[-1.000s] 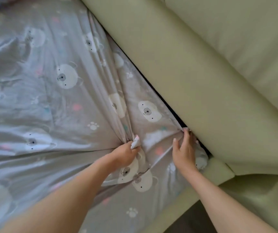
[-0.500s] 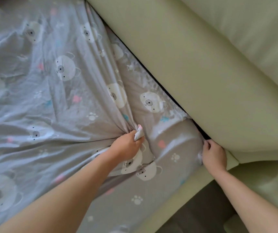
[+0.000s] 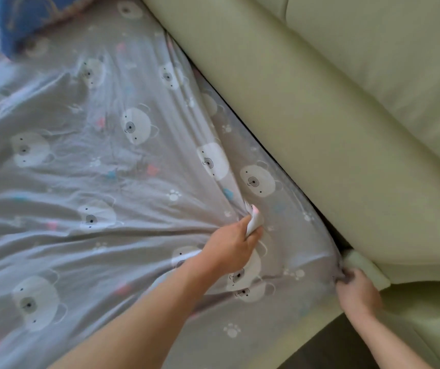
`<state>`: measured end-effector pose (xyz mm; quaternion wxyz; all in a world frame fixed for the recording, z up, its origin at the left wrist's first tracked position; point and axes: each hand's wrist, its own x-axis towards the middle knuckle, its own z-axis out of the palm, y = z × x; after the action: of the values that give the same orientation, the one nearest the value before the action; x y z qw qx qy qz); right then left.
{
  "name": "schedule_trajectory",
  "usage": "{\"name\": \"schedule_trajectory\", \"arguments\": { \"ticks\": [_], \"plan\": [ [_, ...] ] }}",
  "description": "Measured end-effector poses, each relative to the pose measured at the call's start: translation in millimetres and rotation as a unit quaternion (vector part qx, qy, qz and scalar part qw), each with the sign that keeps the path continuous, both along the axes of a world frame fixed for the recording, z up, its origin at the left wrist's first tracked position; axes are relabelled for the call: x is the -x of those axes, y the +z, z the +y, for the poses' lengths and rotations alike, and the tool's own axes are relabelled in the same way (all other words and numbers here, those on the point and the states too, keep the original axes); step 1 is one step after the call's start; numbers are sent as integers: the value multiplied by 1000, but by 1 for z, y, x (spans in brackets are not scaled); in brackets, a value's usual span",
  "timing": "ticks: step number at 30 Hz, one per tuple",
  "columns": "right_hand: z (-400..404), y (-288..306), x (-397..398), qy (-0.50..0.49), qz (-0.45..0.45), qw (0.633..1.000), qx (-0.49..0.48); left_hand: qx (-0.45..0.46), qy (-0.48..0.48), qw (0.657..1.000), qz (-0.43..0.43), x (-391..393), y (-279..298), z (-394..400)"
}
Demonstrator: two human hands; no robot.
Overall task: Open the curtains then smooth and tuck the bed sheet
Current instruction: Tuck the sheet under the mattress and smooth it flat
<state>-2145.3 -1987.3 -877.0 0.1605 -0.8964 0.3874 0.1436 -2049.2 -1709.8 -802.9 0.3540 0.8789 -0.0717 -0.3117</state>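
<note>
The thin, soft bed sheet (image 3: 133, 209) covers the mattress. The left hand (image 3: 236, 246) clenches a bunched fold; the right hand (image 3: 357, 288), blurred, seems to pinch the corner edge beside the headboard (image 3: 320, 115), the best hold.

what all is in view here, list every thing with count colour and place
bed sheet: one, grey with white bear faces, paw prints and small pink and blue marks, over the bed across the left and centre, creased toward the left hand
headboard: one, pale green and padded, running diagonally along the sheet's right edge
bed frame: one, pale green, at the lower right corner beside the right hand
pillow: one, blue, blurred, top left on the sheet
floor: dark strip, bottom right
left hand: one, centre, bunched fold of sheet in its grip
right hand: one, lower right, fingers curled on the sheet's edge at the corner
</note>
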Motion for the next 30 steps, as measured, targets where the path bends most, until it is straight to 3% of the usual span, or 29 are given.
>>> {"name": "schedule_trajectory", "arguments": {
  "ticks": [2, 4, 7, 8, 9, 11, 12, 14, 16, 19, 21, 23, 25, 26, 28, 30],
  "plan": [
    [14, 21, -11, 11, -33, 998, -59, 19, 8, 1000, -2, -1, 1, -3],
    [51, 53, -33, 20, -50, 964, -261, 39, 22, 999, -5, -3, 3, -5],
    [117, 80, -60, -39, 7, 808, -588, 77, 69, 995, 15, -5, 8, -3],
    [133, 82, -65, -78, 15, 763, -641, 101, 96, 990, 37, -3, 9, 3],
    [139, 77, -70, -105, 7, 746, -657, 122, 120, 983, 60, -2, 10, 12],
    [136, 63, -82, -132, -51, 789, -598, 129, 115, 982, 77, 5, 13, 39],
    [125, 54, -85, -154, -90, 820, -543, 98, 81, 991, 44, 13, 13, 57],
    [95, 41, -86, -195, -147, 876, -415, -20, 4, 995, -94, 38, 11, 95],
    [78, 43, -78, -216, -164, 910, -313, -129, -23, 974, -187, 79, 9, 130],
    [82, 57, -62, -226, -204, 928, -216, -268, -72, 953, -124, 131, -11, 172],
    [92, 63, -56, -261, -241, 911, -210, -343, -74, 933, -78, 148, -29, 193],
    [103, 62, -56, -343, -211, 833, -380, -361, -66, 929, -53, 148, -38, 199],
    [112, 59, -55, -320, -70, 779, -534, -330, -68, 940, -59, 137, -36, 192],
    [113, 56, -54, -294, -24, 770, -567, -297, -70, 951, -51, 133, -35, 191],
    [95, 44, -50, -256, -27, 819, -512, -245, -69, 966, -38, 135, -29, 190],
    [56, 33, -50, -265, -106, 888, -360, -197, -93, 975, -52, 145, -16, 178]
  ]
}}
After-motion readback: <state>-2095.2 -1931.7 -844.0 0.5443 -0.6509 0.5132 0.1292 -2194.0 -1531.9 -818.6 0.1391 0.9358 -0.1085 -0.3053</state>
